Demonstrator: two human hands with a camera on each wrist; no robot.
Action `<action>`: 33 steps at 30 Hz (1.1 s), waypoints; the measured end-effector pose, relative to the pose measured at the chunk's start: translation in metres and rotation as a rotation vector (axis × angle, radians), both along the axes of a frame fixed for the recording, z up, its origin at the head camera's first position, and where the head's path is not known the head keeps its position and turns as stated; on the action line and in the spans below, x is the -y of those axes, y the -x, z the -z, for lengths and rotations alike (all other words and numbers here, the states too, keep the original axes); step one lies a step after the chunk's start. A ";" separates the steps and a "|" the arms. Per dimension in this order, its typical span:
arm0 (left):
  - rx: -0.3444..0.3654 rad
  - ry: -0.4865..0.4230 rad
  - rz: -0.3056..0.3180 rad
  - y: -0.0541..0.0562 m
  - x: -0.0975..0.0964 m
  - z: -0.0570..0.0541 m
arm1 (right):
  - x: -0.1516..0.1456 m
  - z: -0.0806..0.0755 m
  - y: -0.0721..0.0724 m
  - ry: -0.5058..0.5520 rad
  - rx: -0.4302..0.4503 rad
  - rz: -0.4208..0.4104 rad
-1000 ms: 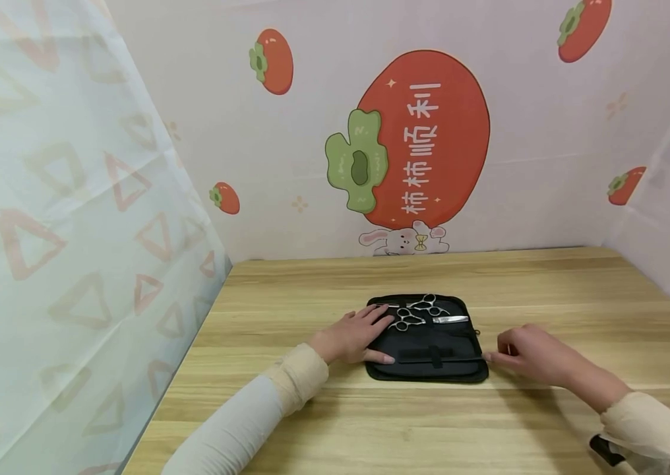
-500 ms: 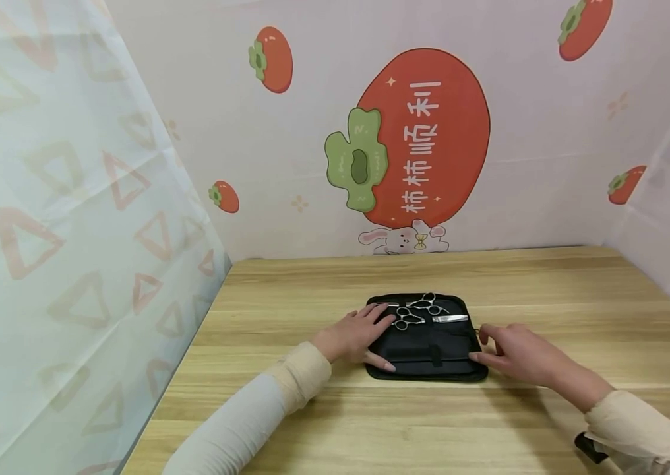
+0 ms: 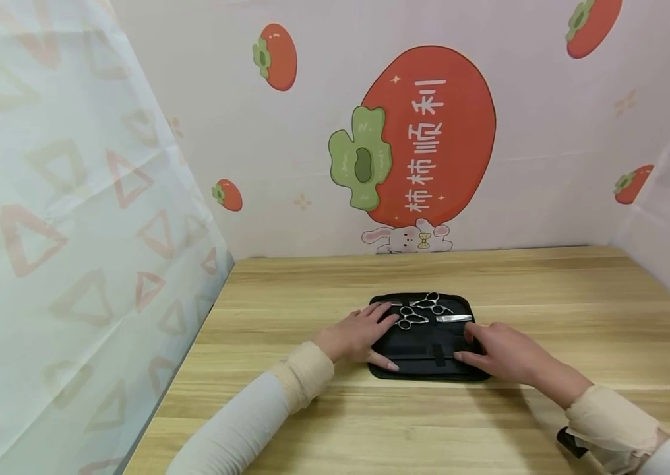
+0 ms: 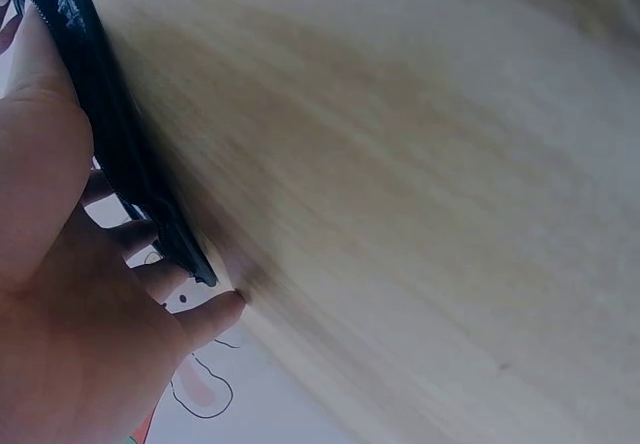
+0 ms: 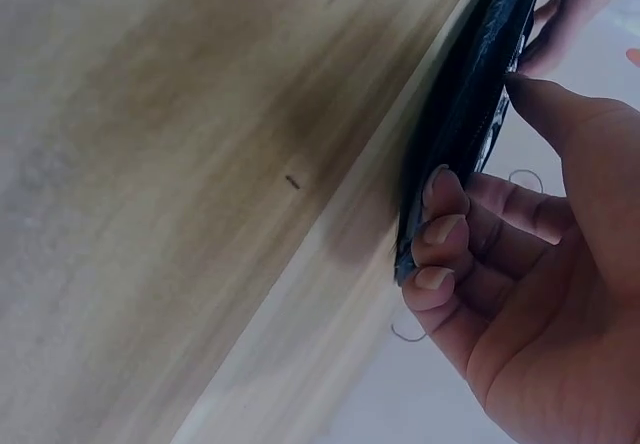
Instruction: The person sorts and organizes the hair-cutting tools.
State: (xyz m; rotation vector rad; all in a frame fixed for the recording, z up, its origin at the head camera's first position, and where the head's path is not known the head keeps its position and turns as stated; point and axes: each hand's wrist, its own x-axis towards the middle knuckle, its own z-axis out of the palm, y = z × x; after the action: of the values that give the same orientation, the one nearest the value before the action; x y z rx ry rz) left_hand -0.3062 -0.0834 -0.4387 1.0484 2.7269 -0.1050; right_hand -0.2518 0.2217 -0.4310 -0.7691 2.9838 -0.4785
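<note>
A black zip case [image 3: 415, 340] lies unfolded on the table. Silver scissors [image 3: 412, 318] sit in its far half, overlapped by my left fingers in the head view. A steel blade [image 3: 454, 318] shows beside them. My left hand [image 3: 355, 336] rests on the case's left side, fingers spread and thumb extended along the near half. My right hand [image 3: 504, 353] is at the right side, thumb tip on the near half beside a black strap [image 3: 439, 355]. In the right wrist view its other fingers [image 5: 440, 234] curl at the case's edge; I cannot tell whether they hold anything.
The wood-grain table [image 3: 323, 280] runs back to a wall sheet [image 3: 287, 145] printed with persimmons. A pale patterned sheet [image 3: 74, 251] borders the left side. A dark band [image 3: 571, 442] is at the right wrist.
My right hand has moved left from the case's right edge onto the case. The thin black strip beside its thumb no longer stands out under the strap. My left hand stays in place.
</note>
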 end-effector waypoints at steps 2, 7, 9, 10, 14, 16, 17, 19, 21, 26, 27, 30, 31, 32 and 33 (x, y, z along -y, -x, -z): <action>0.001 -0.003 -0.003 0.000 0.000 0.000 | 0.002 0.000 0.001 -0.006 -0.002 0.000; -0.001 0.016 -0.009 0.001 -0.001 -0.002 | 0.002 0.000 0.001 -0.005 -0.023 -0.008; -0.003 0.019 -0.010 0.001 -0.002 -0.002 | 0.001 0.000 0.001 -0.001 -0.025 -0.014; -0.002 0.018 -0.009 0.001 -0.002 -0.002 | 0.000 0.001 0.001 0.001 -0.023 -0.017; 0.016 0.007 -0.011 0.001 -0.001 -0.003 | -0.003 0.001 0.001 0.019 0.008 -0.030; 0.033 -0.006 -0.020 0.002 -0.001 -0.003 | -0.006 0.002 0.001 0.033 0.030 -0.040; 0.041 -0.014 -0.025 0.002 -0.001 -0.003 | -0.007 0.002 0.001 0.042 0.043 -0.045; 0.054 -0.030 -0.038 0.003 -0.001 -0.003 | -0.011 0.002 0.001 0.060 0.066 -0.056; 0.063 -0.045 -0.049 0.004 0.000 -0.002 | -0.014 0.003 0.001 0.081 0.085 -0.075; 0.057 -0.047 -0.045 0.006 -0.001 -0.002 | -0.021 0.004 0.003 0.121 0.098 -0.117; 0.054 -0.046 -0.043 0.007 -0.002 -0.002 | -0.023 0.004 0.004 0.124 0.098 -0.123; 0.049 -0.047 -0.041 0.006 -0.001 -0.003 | -0.024 0.004 0.007 0.145 0.088 -0.155; 0.049 -0.048 -0.040 0.006 -0.001 -0.003 | -0.024 0.004 0.008 0.152 0.084 -0.164; 0.051 -0.049 -0.038 0.005 -0.001 -0.004 | -0.024 0.004 0.009 0.156 0.075 -0.175; 0.051 -0.049 -0.036 0.005 -0.001 -0.004 | -0.025 0.004 0.009 0.159 0.063 -0.185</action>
State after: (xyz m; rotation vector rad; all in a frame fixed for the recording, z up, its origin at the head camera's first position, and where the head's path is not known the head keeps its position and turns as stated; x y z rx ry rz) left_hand -0.3109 -0.0819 -0.4344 0.9998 2.7133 -0.0059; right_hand -0.2612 0.2463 -0.4352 -1.0105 2.8069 -0.7214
